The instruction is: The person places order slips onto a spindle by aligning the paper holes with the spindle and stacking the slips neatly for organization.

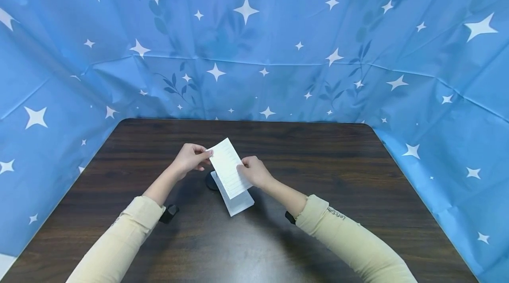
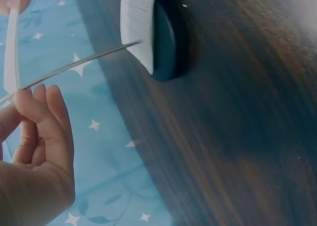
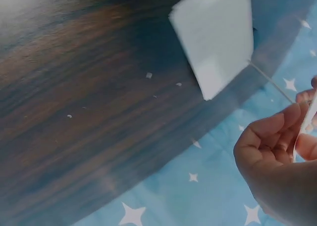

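Between both hands, a lined white paper slip point(image 1: 229, 168) is held up in the head view. My left hand point(image 1: 193, 158) pinches its upper left corner with thumb and fingers. On the opposite side, my right hand point(image 1: 256, 171) grips the slip's right edge. Below it, a stack of lined white slips point(image 1: 238, 203) lies on a round dark base point(image 2: 168, 42). A thin metal spike point(image 2: 74, 66) rises from that stack to the left hand's fingertips. Whether the held slip is pierced by it, I cannot tell.
The dark wooden table point(image 1: 338, 177) extends around the hands. Behind it hangs a blue cloth point(image 1: 278, 35) with white stars. A few tiny white specks point(image 3: 149, 75) show on the tabletop. Black devices point(image 1: 169, 213) sit at the wrists by the cream sleeves.
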`<action>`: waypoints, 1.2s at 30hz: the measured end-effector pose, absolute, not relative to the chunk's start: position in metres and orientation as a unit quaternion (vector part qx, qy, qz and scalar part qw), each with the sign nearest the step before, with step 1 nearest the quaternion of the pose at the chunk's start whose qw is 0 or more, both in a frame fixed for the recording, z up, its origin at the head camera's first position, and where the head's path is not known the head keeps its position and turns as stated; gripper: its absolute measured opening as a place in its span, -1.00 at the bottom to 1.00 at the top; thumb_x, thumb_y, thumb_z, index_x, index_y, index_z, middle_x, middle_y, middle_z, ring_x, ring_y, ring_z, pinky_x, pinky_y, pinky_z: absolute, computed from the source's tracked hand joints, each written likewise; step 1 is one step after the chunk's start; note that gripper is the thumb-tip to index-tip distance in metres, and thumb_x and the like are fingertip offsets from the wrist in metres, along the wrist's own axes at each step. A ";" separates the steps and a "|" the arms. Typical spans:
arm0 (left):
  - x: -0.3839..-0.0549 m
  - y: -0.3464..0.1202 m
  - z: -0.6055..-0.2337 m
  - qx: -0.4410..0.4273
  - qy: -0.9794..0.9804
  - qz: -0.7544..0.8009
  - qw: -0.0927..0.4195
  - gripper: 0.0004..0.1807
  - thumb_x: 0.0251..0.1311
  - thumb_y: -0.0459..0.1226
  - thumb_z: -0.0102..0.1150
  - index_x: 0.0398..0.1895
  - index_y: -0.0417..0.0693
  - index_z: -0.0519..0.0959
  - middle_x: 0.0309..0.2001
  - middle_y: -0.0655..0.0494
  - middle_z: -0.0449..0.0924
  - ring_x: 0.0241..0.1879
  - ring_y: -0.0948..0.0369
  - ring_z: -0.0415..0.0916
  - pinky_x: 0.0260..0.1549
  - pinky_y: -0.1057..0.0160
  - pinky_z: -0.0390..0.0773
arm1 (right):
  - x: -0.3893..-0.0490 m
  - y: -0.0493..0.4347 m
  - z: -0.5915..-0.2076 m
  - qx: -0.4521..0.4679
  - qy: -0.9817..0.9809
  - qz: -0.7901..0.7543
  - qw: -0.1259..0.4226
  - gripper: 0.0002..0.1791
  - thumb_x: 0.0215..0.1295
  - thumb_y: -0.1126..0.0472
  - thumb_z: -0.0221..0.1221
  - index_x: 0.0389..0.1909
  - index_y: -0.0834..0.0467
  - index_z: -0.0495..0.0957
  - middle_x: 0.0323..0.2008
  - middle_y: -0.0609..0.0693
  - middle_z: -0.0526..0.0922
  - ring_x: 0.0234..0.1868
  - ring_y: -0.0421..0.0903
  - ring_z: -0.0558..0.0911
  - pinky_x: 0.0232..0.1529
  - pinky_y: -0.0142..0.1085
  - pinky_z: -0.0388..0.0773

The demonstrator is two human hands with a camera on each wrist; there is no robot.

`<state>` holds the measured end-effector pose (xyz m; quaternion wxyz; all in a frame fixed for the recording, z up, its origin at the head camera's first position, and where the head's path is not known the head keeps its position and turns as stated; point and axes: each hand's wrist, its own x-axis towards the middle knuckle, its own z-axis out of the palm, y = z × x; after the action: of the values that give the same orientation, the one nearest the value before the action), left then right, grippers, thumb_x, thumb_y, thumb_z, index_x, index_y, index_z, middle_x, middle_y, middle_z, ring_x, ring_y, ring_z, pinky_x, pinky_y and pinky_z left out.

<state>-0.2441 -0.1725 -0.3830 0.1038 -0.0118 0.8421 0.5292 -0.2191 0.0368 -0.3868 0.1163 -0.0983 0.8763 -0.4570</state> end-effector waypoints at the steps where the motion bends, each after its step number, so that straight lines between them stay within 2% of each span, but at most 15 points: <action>1: -0.244 -0.173 -0.385 -0.012 0.846 0.522 0.106 -0.70 0.30 -0.25 0.07 -0.18 -0.40 0.57 -0.39 0.01 0.62 -0.43 0.28 0.59 -0.55 0.37 0.60 | -0.219 0.037 -0.389 -0.106 0.880 -0.449 0.115 -0.76 0.33 0.32 0.00 -0.41 0.37 0.57 -0.71 -0.06 0.32 -0.66 -0.20 0.24 -0.64 -0.44 0.14; 10: -0.242 -0.173 -0.397 0.002 0.859 0.501 0.104 -0.73 0.26 -0.28 0.12 -0.19 -0.39 0.60 -0.39 -0.08 0.62 -0.30 0.03 0.57 -0.56 0.35 0.59 | -0.219 0.041 -0.400 -0.104 0.883 -0.439 0.131 -0.75 0.29 0.35 0.04 -0.54 0.39 0.54 -0.74 -0.08 0.25 -0.66 -0.20 0.19 -0.63 -0.44 0.11; 14: -0.243 -0.174 -0.401 -0.014 0.859 0.502 0.105 -0.72 0.24 -0.27 0.15 -0.16 -0.37 0.60 -0.36 -0.08 0.64 -0.34 0.11 0.55 -0.54 0.33 0.59 | -0.219 0.041 -0.406 -0.103 0.882 -0.441 0.131 -0.77 0.27 0.35 0.09 -0.54 0.39 0.54 -0.71 -0.08 0.29 -0.63 -0.20 0.23 -0.61 -0.45 0.16; 20: -0.245 -0.174 -0.405 -0.025 0.856 0.507 0.098 -0.72 0.22 -0.25 0.17 -0.18 -0.35 0.60 -0.32 -0.11 0.67 -0.33 0.11 0.57 -0.56 0.37 0.55 | -0.216 0.043 -0.411 -0.056 0.870 -0.474 0.123 -0.89 0.21 0.36 0.16 -0.37 0.37 0.49 -0.55 0.03 0.47 -0.52 -0.16 0.39 -0.54 -0.45 0.32; 31: -0.245 -0.174 -0.408 -0.024 0.863 0.496 0.088 -0.72 0.24 -0.26 0.15 -0.17 -0.36 0.62 -0.31 -0.16 0.66 -0.39 0.17 0.53 -0.57 0.37 0.54 | -0.216 0.047 -0.417 -0.052 0.860 -0.486 0.143 -0.87 0.24 0.36 0.08 -0.32 0.39 0.52 -0.57 0.04 0.47 -0.58 -0.18 0.37 -0.59 -0.45 0.30; 36: -0.246 -0.173 -0.412 -0.030 0.868 0.488 0.088 -0.72 0.20 -0.24 0.19 -0.20 -0.35 0.62 -0.30 -0.17 0.66 -0.38 0.14 0.55 -0.56 0.35 0.56 | -0.216 0.048 -0.419 -0.038 0.861 -0.482 0.154 -0.86 0.26 0.34 0.08 -0.33 0.37 0.52 -0.60 -0.02 0.42 -0.59 -0.18 0.37 -0.60 -0.44 0.34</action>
<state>-0.2459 -0.1734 -0.4116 0.0878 -0.0296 0.8678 0.4883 -0.2161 0.0481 -0.4189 0.1544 -0.0378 0.8614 -0.4823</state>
